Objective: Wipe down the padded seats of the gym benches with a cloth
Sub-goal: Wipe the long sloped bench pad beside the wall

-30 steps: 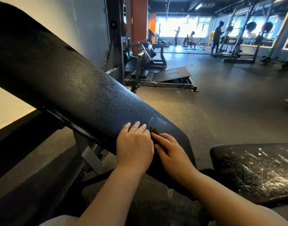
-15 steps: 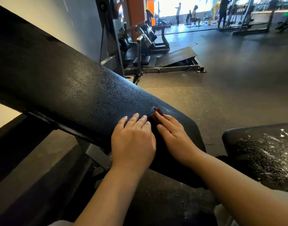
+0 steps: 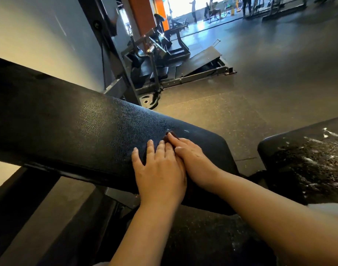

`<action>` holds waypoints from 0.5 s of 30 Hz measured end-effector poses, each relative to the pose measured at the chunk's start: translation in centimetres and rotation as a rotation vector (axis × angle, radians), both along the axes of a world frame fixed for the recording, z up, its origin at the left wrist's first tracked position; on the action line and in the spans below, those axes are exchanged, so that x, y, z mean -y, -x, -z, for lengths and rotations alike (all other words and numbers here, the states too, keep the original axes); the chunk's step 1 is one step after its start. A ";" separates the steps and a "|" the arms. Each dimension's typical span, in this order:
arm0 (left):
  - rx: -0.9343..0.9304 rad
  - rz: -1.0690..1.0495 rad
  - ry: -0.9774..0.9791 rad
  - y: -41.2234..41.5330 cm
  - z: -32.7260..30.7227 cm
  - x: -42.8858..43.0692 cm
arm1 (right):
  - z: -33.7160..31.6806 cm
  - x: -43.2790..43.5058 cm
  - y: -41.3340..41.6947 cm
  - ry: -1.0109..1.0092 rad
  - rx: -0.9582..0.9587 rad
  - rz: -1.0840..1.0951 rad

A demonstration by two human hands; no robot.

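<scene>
Both hands lie flat on the lower end of the inclined black backrest pad (image 3: 83, 129), near its rounded end edge. The left hand (image 3: 160, 169) has straight fingers spread on the vinyl. The right hand (image 3: 191, 160), fingers extended, touches it alongside, pressing a small dark brown cloth (image 3: 166, 138) under its fingertips. The textured pad extends clear up-left. The adjacent seat pad (image 3: 308, 166), right, carries white streaks.

Black pebbled pad (image 3: 91, 129) slants across, glossy, a small dark brown cloth (image 3: 166, 138) near its right end; second pad (image 3: 306, 162), streaked white, sits right.
</scene>
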State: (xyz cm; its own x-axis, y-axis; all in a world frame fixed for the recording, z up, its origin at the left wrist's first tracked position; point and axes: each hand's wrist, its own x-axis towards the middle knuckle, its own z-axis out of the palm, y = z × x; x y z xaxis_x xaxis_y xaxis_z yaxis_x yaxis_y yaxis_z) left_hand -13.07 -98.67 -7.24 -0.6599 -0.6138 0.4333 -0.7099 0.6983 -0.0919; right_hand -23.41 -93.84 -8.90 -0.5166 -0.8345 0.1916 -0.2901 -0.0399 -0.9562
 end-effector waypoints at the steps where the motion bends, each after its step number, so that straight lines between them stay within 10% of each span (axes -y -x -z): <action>1: 0.025 -0.006 -0.003 0.1 -0.1 0.0 | 0.1 0.1 0.4 -0.017 -0.018 0.056; 8: 0.163 0.050 -0.151 1.4 -1.4 -0.8 | -0.3 -0.3 1.8 -0.028 0.339 0.103; 15: -0.035 0.190 -0.352 3.6 -1.6 -2.0 | -2.7 -3.0 4.3 -0.456 0.254 0.088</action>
State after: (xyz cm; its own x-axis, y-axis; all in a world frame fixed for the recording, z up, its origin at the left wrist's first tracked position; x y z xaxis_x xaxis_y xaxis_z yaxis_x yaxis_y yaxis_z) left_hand -16.66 -96.65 -5.64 -0.7646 -0.5972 0.2424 -0.5636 0.8019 0.1982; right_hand -27.68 -90.80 -6.17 -0.5717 -0.7550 -0.3211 -0.0301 0.4104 -0.9114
